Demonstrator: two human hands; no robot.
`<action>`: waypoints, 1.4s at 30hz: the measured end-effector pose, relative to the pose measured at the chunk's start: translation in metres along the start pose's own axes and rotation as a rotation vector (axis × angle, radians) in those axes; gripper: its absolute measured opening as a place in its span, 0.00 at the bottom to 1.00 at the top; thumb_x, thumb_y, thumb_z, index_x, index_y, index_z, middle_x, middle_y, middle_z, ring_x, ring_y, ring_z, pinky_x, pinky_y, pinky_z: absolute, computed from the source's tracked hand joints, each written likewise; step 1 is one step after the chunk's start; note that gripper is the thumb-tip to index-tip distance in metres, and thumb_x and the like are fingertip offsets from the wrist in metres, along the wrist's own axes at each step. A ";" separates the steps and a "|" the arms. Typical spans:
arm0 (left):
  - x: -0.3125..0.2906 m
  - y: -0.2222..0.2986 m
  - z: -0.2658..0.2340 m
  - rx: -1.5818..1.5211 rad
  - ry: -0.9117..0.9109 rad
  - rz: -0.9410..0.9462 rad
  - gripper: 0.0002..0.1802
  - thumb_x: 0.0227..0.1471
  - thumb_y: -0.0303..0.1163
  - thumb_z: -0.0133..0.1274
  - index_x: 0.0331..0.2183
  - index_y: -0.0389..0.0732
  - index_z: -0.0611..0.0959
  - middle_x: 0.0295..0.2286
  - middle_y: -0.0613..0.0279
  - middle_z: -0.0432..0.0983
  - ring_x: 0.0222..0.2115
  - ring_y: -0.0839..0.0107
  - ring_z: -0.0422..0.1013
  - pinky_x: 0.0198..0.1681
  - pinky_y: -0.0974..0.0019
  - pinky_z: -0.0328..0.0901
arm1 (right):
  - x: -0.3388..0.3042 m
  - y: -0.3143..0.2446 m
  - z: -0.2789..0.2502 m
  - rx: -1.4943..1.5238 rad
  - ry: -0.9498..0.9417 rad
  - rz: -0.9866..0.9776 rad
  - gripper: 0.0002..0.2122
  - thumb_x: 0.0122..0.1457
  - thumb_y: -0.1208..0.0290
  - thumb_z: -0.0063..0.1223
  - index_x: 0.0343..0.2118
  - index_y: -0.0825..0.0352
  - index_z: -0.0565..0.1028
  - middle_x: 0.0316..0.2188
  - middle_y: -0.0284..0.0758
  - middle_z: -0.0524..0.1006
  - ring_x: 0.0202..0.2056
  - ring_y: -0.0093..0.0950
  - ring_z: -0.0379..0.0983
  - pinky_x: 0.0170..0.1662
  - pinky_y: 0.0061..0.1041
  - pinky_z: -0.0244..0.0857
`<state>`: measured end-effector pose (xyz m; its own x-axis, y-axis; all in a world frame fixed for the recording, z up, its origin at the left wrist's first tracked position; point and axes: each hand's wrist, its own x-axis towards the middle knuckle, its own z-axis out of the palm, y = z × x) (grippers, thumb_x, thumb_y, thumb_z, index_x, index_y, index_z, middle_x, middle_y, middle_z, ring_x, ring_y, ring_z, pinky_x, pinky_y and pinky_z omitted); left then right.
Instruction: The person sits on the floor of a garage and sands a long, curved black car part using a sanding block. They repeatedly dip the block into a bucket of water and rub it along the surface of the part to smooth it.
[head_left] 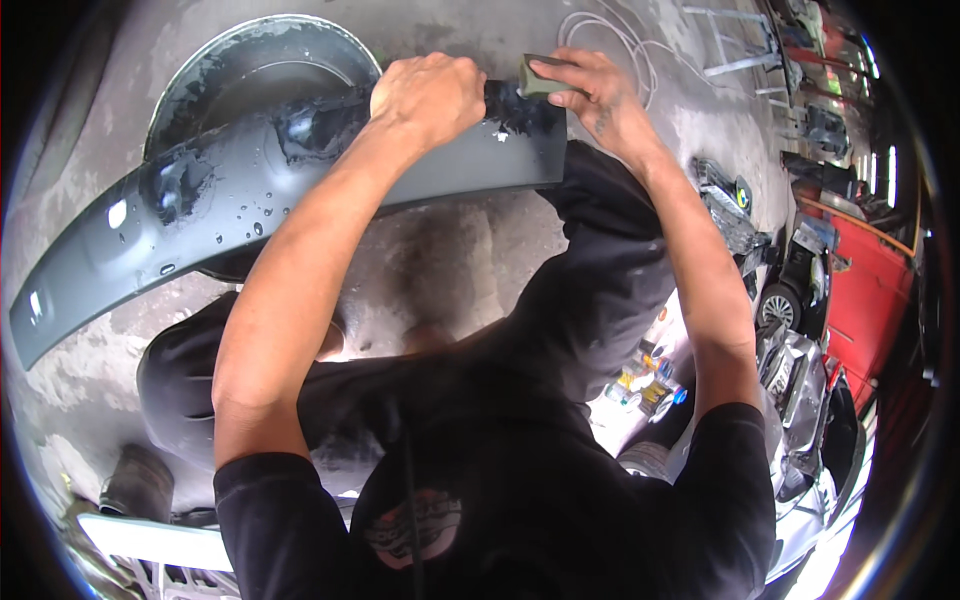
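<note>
A long, curved grey car body panel lies across the space before me, wet with drops and marked with dark patches. My left hand is closed over its far edge, toward the right part. At the panel's right end, my right hand pinches an olive-green sanding block between thumb and fingers. The block sits at the far edge, beside a dark wet patch. Beyond the panel stands a wide round basin, partly covered by it. My left fingertips are hidden behind the panel.
A pale hose lies coiled on the concrete floor at the far right, near a light-blue metal stand. Several bottles stand right of my legs. Car parts and a red panel fill the right side. A white panel is at lower left.
</note>
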<state>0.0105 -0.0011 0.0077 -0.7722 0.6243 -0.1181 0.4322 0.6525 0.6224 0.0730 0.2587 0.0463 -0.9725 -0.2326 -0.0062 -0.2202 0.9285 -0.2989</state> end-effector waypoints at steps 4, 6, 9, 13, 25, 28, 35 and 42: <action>-0.001 0.003 -0.003 0.045 -0.048 0.003 0.23 0.68 0.39 0.45 0.38 0.36 0.91 0.37 0.43 0.87 0.43 0.46 0.82 0.53 0.47 0.73 | -0.003 0.002 0.008 -0.049 0.031 -0.026 0.20 0.60 0.75 0.64 0.56 0.53 0.85 0.60 0.40 0.78 0.60 0.41 0.71 0.67 0.40 0.65; -0.001 0.001 0.001 0.020 0.000 -0.005 0.23 0.68 0.39 0.45 0.38 0.36 0.91 0.38 0.43 0.86 0.44 0.46 0.82 0.53 0.47 0.73 | 0.003 -0.003 0.009 -0.039 0.024 -0.032 0.20 0.60 0.74 0.63 0.55 0.53 0.85 0.60 0.40 0.78 0.60 0.42 0.71 0.67 0.40 0.64; -0.001 -0.001 0.001 0.011 0.008 -0.009 0.24 0.68 0.40 0.45 0.38 0.36 0.91 0.38 0.43 0.86 0.44 0.46 0.82 0.54 0.47 0.73 | 0.001 0.002 0.000 -0.048 0.004 -0.059 0.20 0.60 0.75 0.63 0.55 0.53 0.85 0.59 0.40 0.78 0.60 0.42 0.71 0.67 0.41 0.64; 0.002 0.002 0.000 0.029 -0.047 -0.006 0.24 0.69 0.42 0.44 0.41 0.37 0.90 0.36 0.42 0.86 0.44 0.43 0.80 0.55 0.45 0.70 | -0.007 0.007 0.011 -0.052 0.081 -0.052 0.21 0.59 0.76 0.63 0.55 0.52 0.85 0.59 0.40 0.78 0.60 0.41 0.72 0.66 0.42 0.63; 0.002 -0.001 0.001 0.015 -0.030 -0.033 0.24 0.70 0.42 0.44 0.40 0.37 0.90 0.37 0.42 0.86 0.44 0.43 0.81 0.54 0.45 0.71 | 0.005 -0.011 0.012 -0.076 0.092 -0.068 0.20 0.59 0.77 0.63 0.55 0.53 0.85 0.58 0.42 0.78 0.58 0.43 0.72 0.64 0.42 0.65; 0.002 -0.002 0.001 0.016 -0.025 -0.012 0.24 0.70 0.42 0.44 0.40 0.36 0.90 0.37 0.42 0.86 0.43 0.42 0.81 0.54 0.45 0.71 | -0.010 0.001 0.009 -0.050 0.087 -0.061 0.19 0.59 0.75 0.64 0.54 0.54 0.85 0.58 0.43 0.79 0.57 0.43 0.72 0.63 0.42 0.65; 0.002 -0.001 0.002 0.014 -0.029 -0.014 0.24 0.70 0.42 0.44 0.40 0.37 0.90 0.36 0.41 0.86 0.43 0.42 0.81 0.53 0.44 0.71 | -0.003 -0.016 0.012 -0.069 0.110 -0.035 0.19 0.59 0.76 0.65 0.54 0.55 0.86 0.57 0.42 0.79 0.56 0.42 0.73 0.62 0.42 0.65; 0.000 -0.001 0.003 0.008 -0.011 0.003 0.25 0.70 0.42 0.44 0.36 0.35 0.89 0.34 0.42 0.86 0.42 0.43 0.81 0.52 0.44 0.72 | -0.009 -0.016 0.011 -0.091 0.087 -0.004 0.19 0.59 0.74 0.66 0.55 0.54 0.85 0.56 0.42 0.80 0.56 0.41 0.74 0.61 0.40 0.67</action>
<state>0.0117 -0.0007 0.0054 -0.7659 0.6308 -0.1248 0.4381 0.6540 0.6167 0.0866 0.2426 0.0406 -0.9736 -0.2143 0.0792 -0.2265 0.9509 -0.2110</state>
